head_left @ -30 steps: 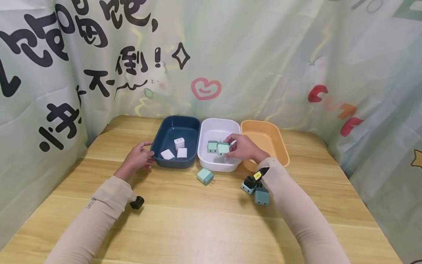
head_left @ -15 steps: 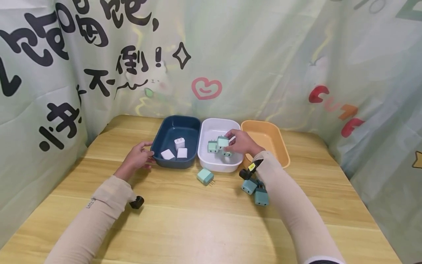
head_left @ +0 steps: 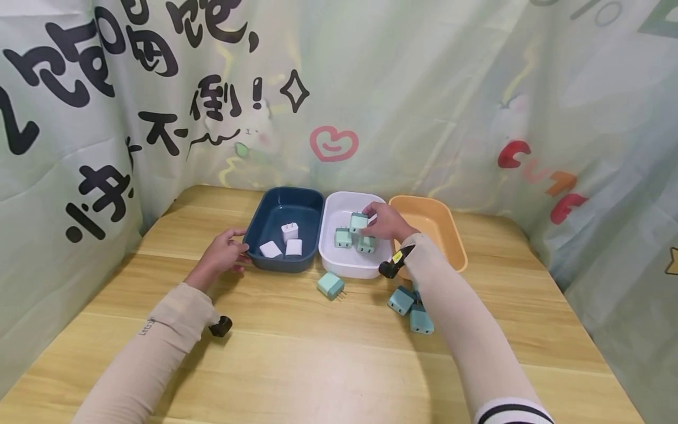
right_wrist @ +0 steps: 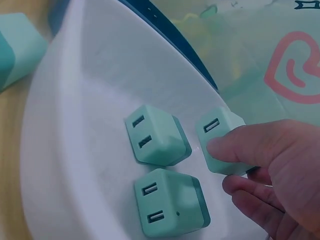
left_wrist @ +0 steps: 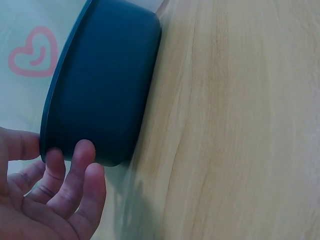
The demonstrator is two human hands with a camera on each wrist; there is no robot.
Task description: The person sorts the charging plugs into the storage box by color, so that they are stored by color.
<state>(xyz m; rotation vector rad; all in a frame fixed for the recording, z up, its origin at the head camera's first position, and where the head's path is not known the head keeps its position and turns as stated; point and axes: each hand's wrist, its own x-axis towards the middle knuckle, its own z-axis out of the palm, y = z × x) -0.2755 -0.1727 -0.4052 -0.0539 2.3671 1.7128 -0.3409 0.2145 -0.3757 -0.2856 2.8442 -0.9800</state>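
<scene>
My left hand (head_left: 225,250) grips the near left corner of the dark blue bin (left_wrist: 110,75), its fingertips against the outer wall. Several white chargers, one of them (head_left: 289,231) showing its prongs, lie in that bin. Over the white bin (head_left: 346,268), my right hand (head_left: 389,221) pinches a mint green USB charger (right_wrist: 220,135) between thumb and fingers, toward the far side. Two more green chargers, one left (right_wrist: 155,132) and one right (right_wrist: 170,205), sit in the white bin, their ports facing me. Whether the pinched charger touches the bin floor, I cannot tell.
An orange bin (head_left: 424,206) stands at the right of the row, partly behind my right forearm. On the wooden table (head_left: 318,365) lie a green charger (head_left: 331,285) before the white bin and a cluster of teal chargers (head_left: 421,320) beside my right sleeve. A printed curtain (head_left: 413,106) hangs behind.
My right hand has moved a little toward the back of the white bin with the pinched charger. The charger that was overlapped nearer me now shows clearly. My left hand stays at the blue bin.
</scene>
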